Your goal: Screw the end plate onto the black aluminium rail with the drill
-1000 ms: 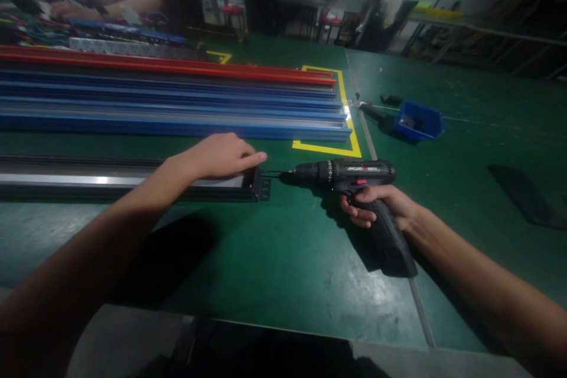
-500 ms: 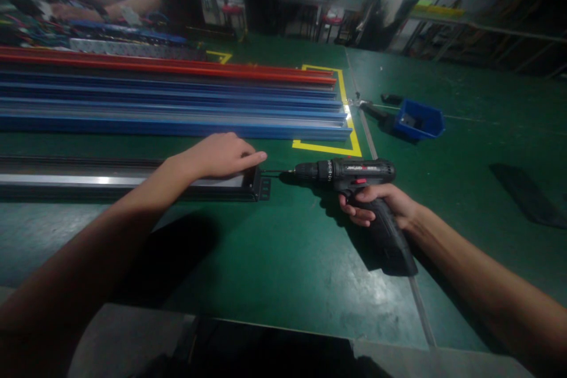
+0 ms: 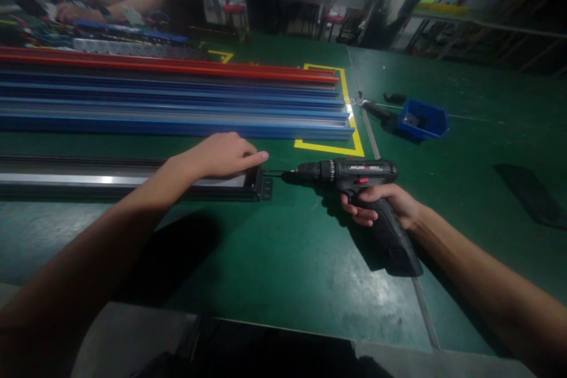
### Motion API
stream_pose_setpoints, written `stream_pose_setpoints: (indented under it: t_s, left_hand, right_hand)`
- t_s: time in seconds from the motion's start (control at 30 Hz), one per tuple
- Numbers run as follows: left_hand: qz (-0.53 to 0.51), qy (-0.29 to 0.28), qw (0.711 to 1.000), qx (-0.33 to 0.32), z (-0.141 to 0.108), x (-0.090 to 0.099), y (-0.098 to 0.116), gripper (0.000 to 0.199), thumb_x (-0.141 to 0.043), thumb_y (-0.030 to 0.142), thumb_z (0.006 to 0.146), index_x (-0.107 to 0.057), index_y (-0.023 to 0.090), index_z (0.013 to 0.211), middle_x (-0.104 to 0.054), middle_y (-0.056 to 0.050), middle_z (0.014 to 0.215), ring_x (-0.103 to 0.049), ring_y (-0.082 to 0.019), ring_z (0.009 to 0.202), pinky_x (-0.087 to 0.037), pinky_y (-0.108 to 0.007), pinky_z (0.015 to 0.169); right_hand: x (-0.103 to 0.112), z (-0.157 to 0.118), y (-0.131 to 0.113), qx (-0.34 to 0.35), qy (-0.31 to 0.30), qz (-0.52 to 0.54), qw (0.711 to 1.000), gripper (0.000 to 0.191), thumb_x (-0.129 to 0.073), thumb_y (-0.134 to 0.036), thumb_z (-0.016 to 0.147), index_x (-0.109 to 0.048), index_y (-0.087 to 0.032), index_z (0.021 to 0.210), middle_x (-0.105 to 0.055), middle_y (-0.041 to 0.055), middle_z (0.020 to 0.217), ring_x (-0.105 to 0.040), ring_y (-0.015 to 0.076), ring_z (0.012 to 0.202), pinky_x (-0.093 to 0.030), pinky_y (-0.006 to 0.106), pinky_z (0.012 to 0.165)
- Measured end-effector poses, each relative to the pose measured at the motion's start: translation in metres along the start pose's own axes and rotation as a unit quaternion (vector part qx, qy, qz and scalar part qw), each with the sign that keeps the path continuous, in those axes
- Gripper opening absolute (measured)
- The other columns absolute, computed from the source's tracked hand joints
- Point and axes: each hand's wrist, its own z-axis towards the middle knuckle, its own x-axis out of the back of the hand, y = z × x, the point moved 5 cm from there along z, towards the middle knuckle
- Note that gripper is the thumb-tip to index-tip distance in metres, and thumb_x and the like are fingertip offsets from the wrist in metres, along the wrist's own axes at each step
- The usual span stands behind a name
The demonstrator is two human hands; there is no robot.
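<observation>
A long black frame (image 3: 212, 193) with a silver strip lies on the green table. My left hand (image 3: 224, 155) rests over its right end, thumb pointing right; its other fingers wrap over the far side and are partly hidden. On the right, my right hand (image 3: 376, 204) is closed round the grip of a black power drill (image 3: 365, 170). The drill lies level and points left, its long thin bit reaching the frame's end cap. A small slotted bracket (image 3: 266, 189) sticks out from that end.
Beyond the frame lie blue profiles (image 3: 177, 121) and a red profile (image 3: 177, 65), their ends inside yellow tape (image 3: 358, 142). A blue bin (image 3: 423, 120) and a dark flat object (image 3: 529, 195) are at the right. A person's hand (image 3: 77, 13) is among wires at the far left.
The whole view has shifted slightly, so the table items appear a little further right. Both hands keep their hold, and the drill still points at the frame's end.
</observation>
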Motion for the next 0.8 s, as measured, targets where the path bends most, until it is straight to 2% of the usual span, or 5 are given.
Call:
stream_pose_setpoints:
  t_s: [0.17,0.4,0.8]
  left_hand:
    - [0.010,0.002,1.000,0.002,-0.0002,0.0001,0.0002,0.068,-0.029,0.067,0.102,-0.069,0.022,0.069,-0.070,-0.005,0.070,-0.057,-0.020,0.062,-0.034,-0.032,0.062]
    - [0.020,0.002,1.000,0.003,0.0008,-0.0013,-0.0010,0.069,-0.028,0.068,0.102,-0.072,0.022,0.075,-0.074,-0.006,0.077,-0.060,-0.020,0.067,-0.033,-0.031,0.063]
    - [0.002,-0.001,1.000,0.005,0.0010,-0.0015,-0.0023,0.067,-0.030,0.067,0.101,-0.072,0.023,0.074,-0.073,-0.006,0.076,-0.059,-0.020,0.068,-0.034,-0.032,0.065]
  right_hand:
    - [0.0013,0.0000,0.0005,-0.005,0.000,0.004,1.000,0.025,-0.069,-0.017,0.085,-0.075,-0.002,0.105,-0.069,0.0096,0.086,-0.051,0.0066,0.054,-0.056,0.021,0.058]
    - [0.0019,-0.0004,0.0001,-0.005,0.000,0.001,1.000,0.025,-0.069,-0.016,0.085,-0.074,-0.002,0.105,-0.069,0.0093,0.086,-0.050,0.0064,0.054,-0.055,0.020,0.057]
    - [0.0010,0.0000,-0.0002,-0.008,0.004,0.005,1.000,0.026,-0.069,-0.017,0.084,-0.075,-0.001,0.105,-0.069,0.0098,0.086,-0.050,0.0067,0.054,-0.055,0.020,0.057]
